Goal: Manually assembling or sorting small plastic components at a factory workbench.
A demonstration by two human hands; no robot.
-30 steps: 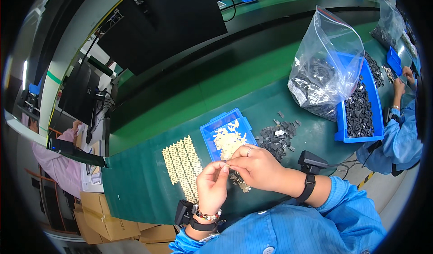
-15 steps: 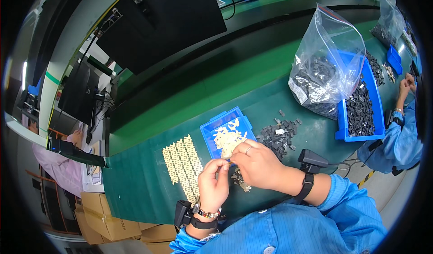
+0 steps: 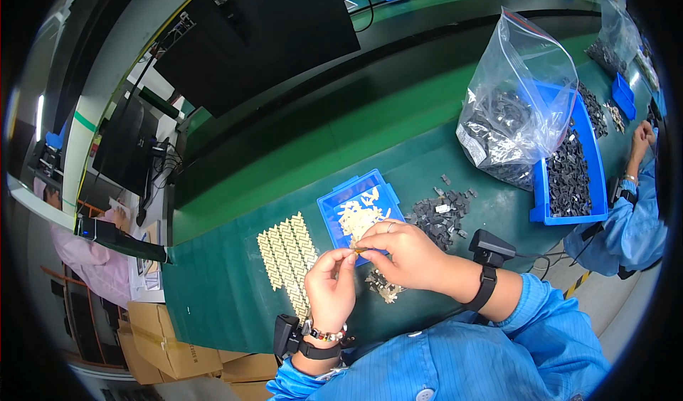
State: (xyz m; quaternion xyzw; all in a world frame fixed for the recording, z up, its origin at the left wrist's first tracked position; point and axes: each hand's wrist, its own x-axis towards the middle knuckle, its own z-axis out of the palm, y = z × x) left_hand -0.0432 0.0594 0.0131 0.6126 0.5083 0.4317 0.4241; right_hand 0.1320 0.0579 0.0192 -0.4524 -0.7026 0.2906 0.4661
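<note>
My left hand and my right hand meet at the fingertips. Between them they pinch a small dark and yellowish piece, its exact kind too small to tell. Just beyond my fingers is a small blue tray with loose cream pieces in it. To its left, cream pieces lie in close zigzag rows on the green table. A heap of dark grey pieces lies right of the tray. Partly behind my right hand is a little pile of mixed dark and pale pieces.
At the right, a clear zip bag of dark parts leans against a larger blue bin of black parts. A co-worker's arm is beyond it. Cardboard boxes stand at the lower left; a large black panel overhangs the far side.
My right hand's fingers have shifted and straightened over the small piece, which now shows more. My left hand has moved slightly left. The laid rows and heaps look unchanged.
</note>
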